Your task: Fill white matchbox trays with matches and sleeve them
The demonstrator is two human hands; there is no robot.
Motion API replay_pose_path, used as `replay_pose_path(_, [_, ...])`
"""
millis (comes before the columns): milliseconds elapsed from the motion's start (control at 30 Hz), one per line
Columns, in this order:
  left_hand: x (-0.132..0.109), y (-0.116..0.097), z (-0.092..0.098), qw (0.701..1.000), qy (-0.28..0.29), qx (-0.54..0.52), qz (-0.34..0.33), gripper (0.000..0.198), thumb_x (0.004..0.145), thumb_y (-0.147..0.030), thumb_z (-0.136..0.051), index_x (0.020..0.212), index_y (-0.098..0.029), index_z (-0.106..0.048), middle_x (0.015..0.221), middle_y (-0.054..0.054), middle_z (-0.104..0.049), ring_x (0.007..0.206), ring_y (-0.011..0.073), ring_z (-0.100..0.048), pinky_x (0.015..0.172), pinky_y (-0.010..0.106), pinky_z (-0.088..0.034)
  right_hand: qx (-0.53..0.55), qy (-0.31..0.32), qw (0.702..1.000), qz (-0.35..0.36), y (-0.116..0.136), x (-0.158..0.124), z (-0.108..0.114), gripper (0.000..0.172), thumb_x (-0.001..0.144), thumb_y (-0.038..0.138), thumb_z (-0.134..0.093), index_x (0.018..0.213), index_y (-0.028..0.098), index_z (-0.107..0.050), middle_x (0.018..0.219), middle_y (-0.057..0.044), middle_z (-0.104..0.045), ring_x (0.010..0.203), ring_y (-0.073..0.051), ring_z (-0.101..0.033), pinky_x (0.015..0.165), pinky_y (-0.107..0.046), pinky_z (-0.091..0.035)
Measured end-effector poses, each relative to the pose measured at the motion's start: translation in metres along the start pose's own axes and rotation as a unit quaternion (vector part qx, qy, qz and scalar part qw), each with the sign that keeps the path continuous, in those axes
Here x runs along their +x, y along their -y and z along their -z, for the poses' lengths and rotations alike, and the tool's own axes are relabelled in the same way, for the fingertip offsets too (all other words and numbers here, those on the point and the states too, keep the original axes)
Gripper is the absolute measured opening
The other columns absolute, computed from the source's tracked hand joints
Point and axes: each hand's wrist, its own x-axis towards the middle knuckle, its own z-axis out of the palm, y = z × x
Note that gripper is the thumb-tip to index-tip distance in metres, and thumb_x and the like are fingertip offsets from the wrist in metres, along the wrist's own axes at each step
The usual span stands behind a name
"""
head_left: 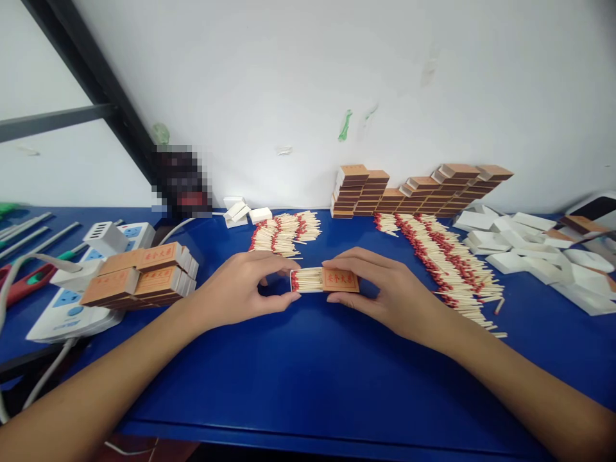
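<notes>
Between my two hands is a partly open matchbox, held level over the blue table (pixel 308 378). My left hand (pixel 250 285) pinches the outer end of its white tray (pixel 308 280), which is filled with red-tipped matches. On the other side, the thumb and fingers of my right hand (pixel 380 289) grip the orange-brown sleeve (pixel 341 280) with red lettering. The tray sticks out of the sleeve to the left. Loose matches (pixel 283 234) lie behind my left hand, and a longer spread of matches (pixel 437 256) runs beside my right hand.
Stacked matchboxes (pixel 360 192) stand along the wall. White empty trays (pixel 520 240) are heaped at right, with a few trays (pixel 235 212) at back left. Bundled matchbox sleeves (pixel 139 276) rest by a power strip (pixel 72 314) with cables. Tools (pixel 38 256) lie far left.
</notes>
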Motion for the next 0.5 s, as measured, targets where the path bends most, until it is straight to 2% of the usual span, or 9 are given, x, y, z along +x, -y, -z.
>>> replay_pose_path(233, [0.003,0.001,0.003,0.990,0.048,-0.121,0.047,0.031,0.089,-0.038,-0.077,0.115,-0.023,-0.075,0.105,0.000,-0.078,0.070,0.0087,-0.067,0.064,0.020,-0.054,0.076,0.017,0.994,-0.077,0.008,0.003,0.004,0.036,0.091,0.040,-0.078,0.124,0.027,-0.071,0.120,-0.004,-0.074,0.107,-0.022,-0.070,0.092,-0.034,-0.057])
replay_pose_path(400, [0.006,0.001,0.005,0.974,0.069,-0.202,0.078,0.032,0.086,-0.032,-0.080,0.115,-0.022,-0.075,0.092,-0.001,-0.077,0.070,0.0086,-0.068,0.062,0.016,-0.055,0.129,0.029,0.981,-0.143,0.016,0.003,0.007,0.038,0.090,0.043,-0.078,0.125,0.030,-0.071,0.124,-0.001,-0.075,0.110,-0.021,-0.071,0.098,-0.034,-0.057])
replay_pose_path(500, [0.007,0.001,0.004,0.962,0.081,-0.242,0.094,0.033,0.085,-0.033,-0.081,0.116,-0.022,-0.075,0.095,0.000,-0.077,0.072,0.0095,-0.069,0.063,0.017,-0.057,0.158,0.034,0.973,-0.162,0.019,0.002,0.008,0.039,0.088,0.042,-0.079,0.124,0.030,-0.072,0.123,0.000,-0.076,0.106,-0.021,-0.073,0.096,-0.033,-0.058])
